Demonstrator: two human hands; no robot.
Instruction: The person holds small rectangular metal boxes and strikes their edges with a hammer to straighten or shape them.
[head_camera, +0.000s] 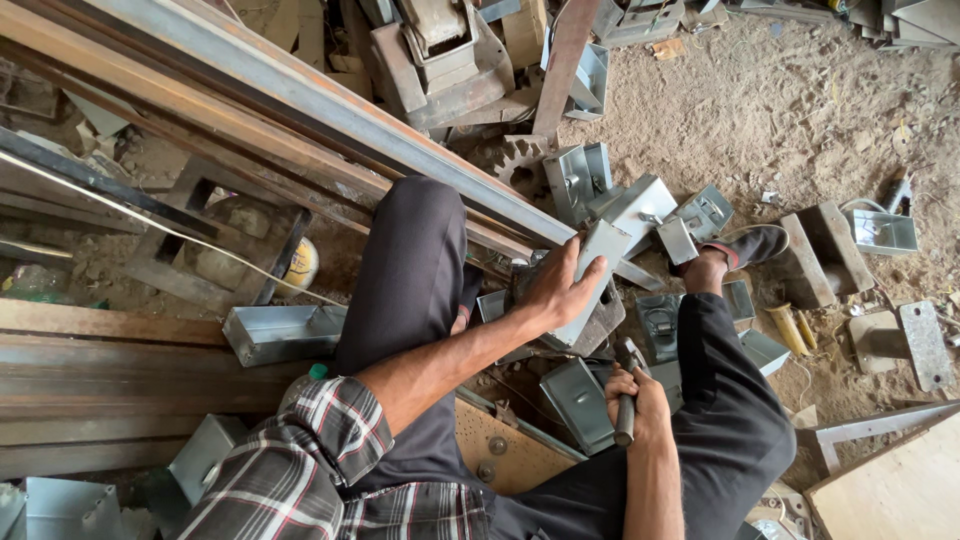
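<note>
The person sits low on a dirt floor (800, 110) of sandy, trampled earth littered with metal offcuts. The right hand (640, 400) is closed in a fist round the dark handle of a hammer (625, 395), its head pointing up and away from the body. Just above and to the left of it, the left hand (560, 290) lies with fingers spread over a bent grey sheet-metal piece (592, 285), pressing it flat on a dark block between the knees; the thumb wraps one edge. Directly below that hand sits an open grey metal box (580, 400), its inside not clearly visible. Left of the left hand, past the knee, an open galvanised tray (280, 332) lies on rusty steel beams (130, 370); it appears to hold nothing. Beyond the left hand, a heap of similar folded grey box parts (640, 205) rests near the person's shoe. Long steel sections (300, 100) run diagonally behind. Far right of the hands stands another small open metal box (882, 232), contents unclear.
</note>
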